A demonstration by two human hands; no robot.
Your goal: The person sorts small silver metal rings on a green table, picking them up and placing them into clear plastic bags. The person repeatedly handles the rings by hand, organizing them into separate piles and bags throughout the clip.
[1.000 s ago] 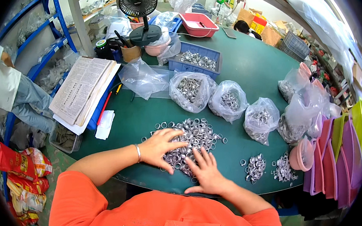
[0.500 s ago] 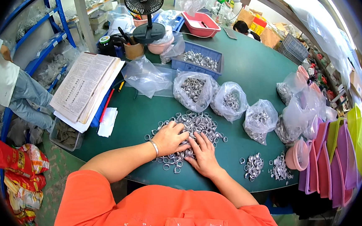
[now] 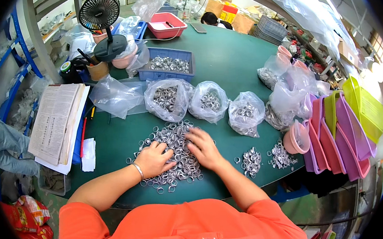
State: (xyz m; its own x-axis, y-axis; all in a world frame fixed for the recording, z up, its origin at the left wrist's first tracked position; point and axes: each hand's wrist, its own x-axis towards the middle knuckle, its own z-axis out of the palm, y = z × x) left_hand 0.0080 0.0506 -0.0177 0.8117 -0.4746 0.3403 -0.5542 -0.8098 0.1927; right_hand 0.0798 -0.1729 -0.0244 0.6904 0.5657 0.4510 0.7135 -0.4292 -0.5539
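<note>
A broad heap of small silver metal rings (image 3: 175, 143) lies on the green tabletop in front of me. On its left side rests my left hand (image 3: 153, 160), a bracelet on the wrist, its fingers bent and apart over the rings. My right hand (image 3: 204, 148) lies at the heap's right edge with fingers stretched and slightly blurred, the fingertips touching or just above the rings. Neither hand visibly grips a ring. To the right sit a smaller pile of rings (image 3: 251, 162) and a pile of small metal pieces (image 3: 280, 154).
Behind the heap stand clear bags of metal rings (image 3: 165, 97) and a blue tray (image 3: 166, 74) of metal parts. An open book (image 3: 56, 124) and a red pen (image 3: 83, 137) lie left. A fan (image 3: 101, 19) stands at the back. Stacked coloured trays (image 3: 334, 131) and a pink cup (image 3: 296, 139) are right.
My hands have moved apart; the right hand has gone to the heap's right edge, showing more rings between them. The whole view has shifted, so the table appears further left.
</note>
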